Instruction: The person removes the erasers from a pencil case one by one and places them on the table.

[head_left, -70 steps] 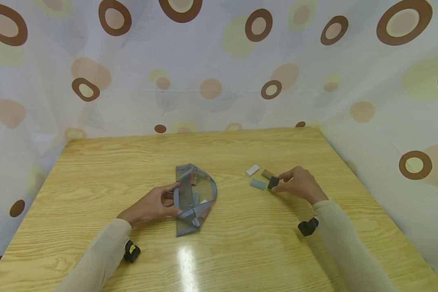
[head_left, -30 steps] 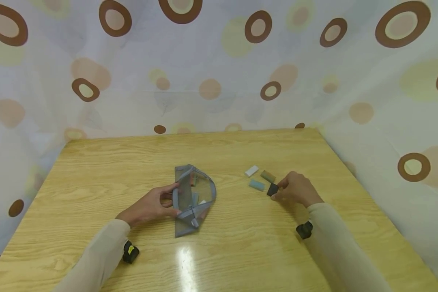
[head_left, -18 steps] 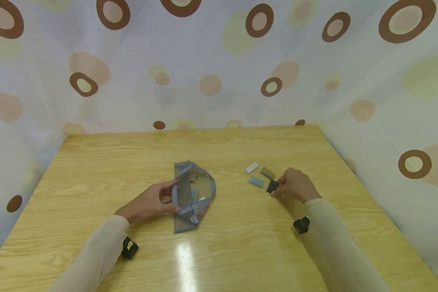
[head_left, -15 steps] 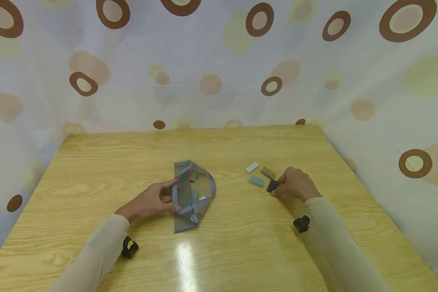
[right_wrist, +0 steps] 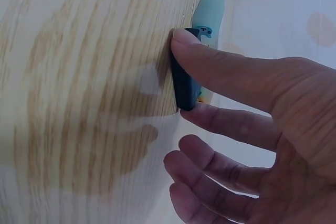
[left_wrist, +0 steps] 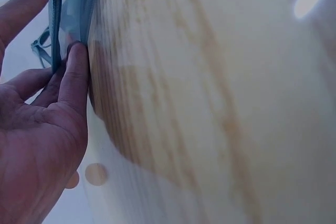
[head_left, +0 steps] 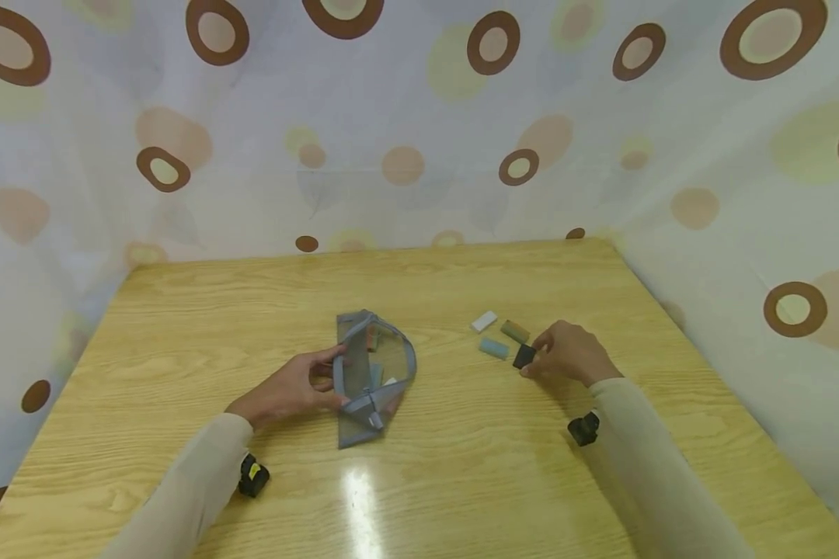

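My left hand (head_left: 294,388) holds the near-left edge of a grey mesh zip pouch (head_left: 353,373) between thumb and fingers. The pouch lies on the table, its zipped mouth spread, with several small coloured blocks showing inside. In the left wrist view, the fingers (left_wrist: 76,72) curl against the pouch's zipper edge (left_wrist: 55,19). My right hand (head_left: 573,353) pinches a small black eraser-like block (head_left: 524,356) by its ends with thumb and forefinger. The right wrist view shows this black block (right_wrist: 184,80) on edge close to the table, the other fingers loosely bent.
Beside the black block lie a pale blue block (head_left: 494,348), a brown one (head_left: 515,331) and a white one (head_left: 485,321). The wooden table (head_left: 433,466) ends at a dotted cloth (head_left: 405,210) behind and at the sides.
Since the oldest frame, the right hand has drawn the black block slightly toward me, uncovering more of the brown block. Over the last second both hands have stayed nearly still.
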Demonstrator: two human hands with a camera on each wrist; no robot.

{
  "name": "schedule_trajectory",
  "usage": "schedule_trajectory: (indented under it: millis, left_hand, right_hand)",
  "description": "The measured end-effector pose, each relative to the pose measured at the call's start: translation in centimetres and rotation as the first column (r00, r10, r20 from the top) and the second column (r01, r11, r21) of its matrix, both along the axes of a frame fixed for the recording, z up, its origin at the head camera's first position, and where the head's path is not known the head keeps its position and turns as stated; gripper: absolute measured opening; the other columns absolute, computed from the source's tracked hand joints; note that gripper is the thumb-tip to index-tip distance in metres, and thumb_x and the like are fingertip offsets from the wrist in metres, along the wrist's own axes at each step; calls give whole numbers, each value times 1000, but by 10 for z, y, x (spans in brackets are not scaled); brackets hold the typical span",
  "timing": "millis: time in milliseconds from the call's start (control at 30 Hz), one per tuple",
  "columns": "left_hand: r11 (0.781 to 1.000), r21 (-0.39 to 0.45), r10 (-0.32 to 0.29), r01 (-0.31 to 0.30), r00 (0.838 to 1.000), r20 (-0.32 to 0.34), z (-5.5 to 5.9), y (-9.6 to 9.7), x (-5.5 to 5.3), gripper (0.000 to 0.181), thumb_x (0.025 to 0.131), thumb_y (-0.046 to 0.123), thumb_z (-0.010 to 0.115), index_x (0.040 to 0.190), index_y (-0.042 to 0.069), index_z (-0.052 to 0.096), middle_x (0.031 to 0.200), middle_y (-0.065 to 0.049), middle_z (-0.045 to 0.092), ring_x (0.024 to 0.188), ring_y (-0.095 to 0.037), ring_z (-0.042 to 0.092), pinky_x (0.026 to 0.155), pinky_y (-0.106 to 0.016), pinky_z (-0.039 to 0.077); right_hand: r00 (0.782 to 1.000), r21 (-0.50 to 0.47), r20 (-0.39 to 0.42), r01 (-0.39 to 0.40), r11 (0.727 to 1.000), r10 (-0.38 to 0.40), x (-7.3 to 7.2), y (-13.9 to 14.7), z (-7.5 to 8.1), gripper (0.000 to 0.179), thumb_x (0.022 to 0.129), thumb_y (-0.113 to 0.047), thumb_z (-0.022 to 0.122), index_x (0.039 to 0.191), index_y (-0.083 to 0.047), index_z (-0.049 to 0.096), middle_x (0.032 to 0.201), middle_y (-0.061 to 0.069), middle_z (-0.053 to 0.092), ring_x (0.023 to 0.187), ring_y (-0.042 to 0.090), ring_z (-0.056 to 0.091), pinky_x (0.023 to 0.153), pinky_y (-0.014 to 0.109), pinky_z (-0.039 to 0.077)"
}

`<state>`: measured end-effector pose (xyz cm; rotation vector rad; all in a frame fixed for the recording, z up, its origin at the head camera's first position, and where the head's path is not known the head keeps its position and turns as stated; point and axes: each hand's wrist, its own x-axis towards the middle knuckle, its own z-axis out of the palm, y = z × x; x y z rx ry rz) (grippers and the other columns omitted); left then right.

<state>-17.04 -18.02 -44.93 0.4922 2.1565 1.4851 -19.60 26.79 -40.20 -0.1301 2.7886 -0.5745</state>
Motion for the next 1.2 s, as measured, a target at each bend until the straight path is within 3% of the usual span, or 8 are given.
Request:
schedule_trajectory:
  millis: [167,300,467,633,867,1200]
  left_hand:
    - [1000,-14,6,-7,1000,-4,1,-1,0,97,87,17,82,160,1,21,153,-16,42,133,-35,47,113,-46,42]
    - [1000,-26,7,-7,1000,-6,5,-1,0,97,87,19,82,161,2,21,152,-15,43,134,-35,47,113,-47,42]
    - [999,-44,9,-10,1000,-15,6,-1,-1,96,87,20,81,161,2,22,152,-17,43,133,-35,47,113,-48,41]
    - [999,-38,13,-14,1000,-11,3,0,0,97,87,18,82,161,2,22,153,-17,42,132,-35,48,113,-48,42]
    - [1000,17,3,-3,1000,10,0,0,0,97,87,14,82,160,-1,19,156,-15,41,135,-36,47,114,-48,40]
    - [1000,4,17,-17,1000,13,1,1,0,97,87,14,82,160,0,21,155,-14,42,135,-36,47,114,-48,40]
  right_hand:
    - [999,7,-25,-26,1000,26,-2,-2,8,66,78,-40,87,123,5,69,117,24,67,104,42,63,85,58,55]
    - [994,-18,-92,-55,998,53,-4,-12,22,60,85,-36,83,126,4,68,120,27,66,109,46,61,89,63,53]
    - [985,-93,-154,-89,992,74,-9,-40,37,46,89,-29,79,123,1,71,116,22,68,105,41,63,88,59,55]
    - [978,-133,-161,-152,979,130,-14,-80,44,42,89,-27,80,121,0,73,114,20,70,101,34,65,85,51,57]
    - [968,-127,-130,-229,965,213,-14,-136,38,35,88,-25,82,115,-4,76,113,13,72,103,29,67,90,48,57]
    - [925,-146,-91,-380,914,370,-10,-187,24,24,87,-15,82,109,-5,79,113,9,72,106,27,66,95,44,57]
